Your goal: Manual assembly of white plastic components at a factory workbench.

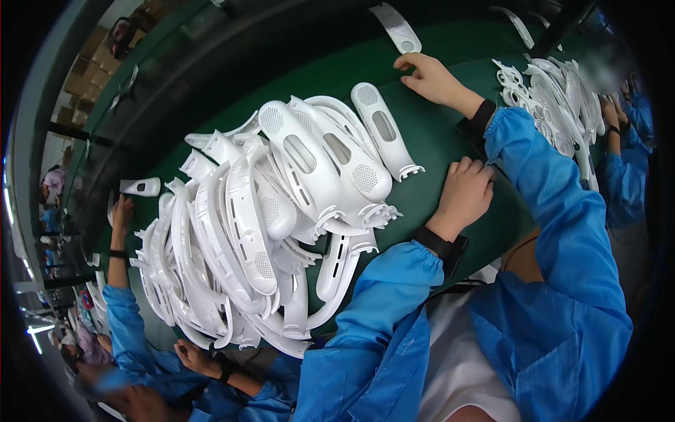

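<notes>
My right hand (436, 81) is stretched out over the green table (429, 126), its fingers apart and holding nothing visible. Just beyond its fingertips lies a white curved plastic cover (397, 29) with a perforated end. Nearer to me, my left hand (465, 193) rests low over the table with curled fingers; whatever may be in them is hidden. To its left is a big heap of white plastic covers (242, 211), many with slots and perforated patches. One white cover (383, 130) with an oblong opening lies at the heap's right edge, between it and my hands.
A second pile of white parts (555, 98) lies at the right, near a co-worker's blue sleeve (624, 172). At the left, another co-worker's hand (121, 214) is beside a white part (140, 186); their other hand (199, 360) is near the heap's lower edge.
</notes>
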The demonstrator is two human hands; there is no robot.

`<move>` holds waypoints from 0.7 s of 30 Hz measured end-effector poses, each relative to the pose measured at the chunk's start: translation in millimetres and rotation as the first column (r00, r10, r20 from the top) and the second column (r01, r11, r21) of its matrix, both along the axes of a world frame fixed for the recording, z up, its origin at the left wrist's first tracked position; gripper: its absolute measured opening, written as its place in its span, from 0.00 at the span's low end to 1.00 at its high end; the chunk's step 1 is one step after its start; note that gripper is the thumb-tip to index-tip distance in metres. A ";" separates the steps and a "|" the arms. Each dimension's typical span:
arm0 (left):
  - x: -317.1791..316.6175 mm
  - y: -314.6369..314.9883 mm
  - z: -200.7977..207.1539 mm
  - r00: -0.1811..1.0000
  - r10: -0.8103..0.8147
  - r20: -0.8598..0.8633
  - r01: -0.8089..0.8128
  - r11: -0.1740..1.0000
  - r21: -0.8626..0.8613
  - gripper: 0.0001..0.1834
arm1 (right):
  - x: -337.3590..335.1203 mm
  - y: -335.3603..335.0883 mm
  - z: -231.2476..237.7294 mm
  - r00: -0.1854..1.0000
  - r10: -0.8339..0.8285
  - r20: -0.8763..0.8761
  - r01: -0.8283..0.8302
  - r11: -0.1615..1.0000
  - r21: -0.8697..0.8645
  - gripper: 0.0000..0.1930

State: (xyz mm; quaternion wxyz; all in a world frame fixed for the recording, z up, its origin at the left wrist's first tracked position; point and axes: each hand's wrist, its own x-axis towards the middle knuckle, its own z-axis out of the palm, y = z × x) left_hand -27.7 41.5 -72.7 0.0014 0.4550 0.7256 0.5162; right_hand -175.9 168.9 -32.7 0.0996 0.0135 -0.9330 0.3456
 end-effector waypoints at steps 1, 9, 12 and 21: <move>2.9 4.9 -0.8 1.000 -0.011 -0.007 0.011 1.000 0.023 0.04 | -5.5 -0.2 3.1 1.000 -0.015 0.012 0.015 1.000 0.014 0.16; -4.7 -9.6 -2.7 0.999 0.041 0.035 -0.041 0.999 -0.017 0.04 | 15.0 53.8 29.8 0.970 0.091 0.227 -0.166 0.926 0.340 0.12; 1.0 -2.5 0.3 0.999 0.044 0.015 -0.042 0.997 -0.068 0.05 | 69.0 100.9 49.1 0.918 -0.078 0.390 -0.100 0.903 0.418 0.14; 9.5 -4.1 0.5 0.997 0.058 -0.052 -0.063 0.992 -0.106 0.02 | 137.6 114.4 35.9 0.852 -0.287 0.437 0.039 0.868 0.495 0.19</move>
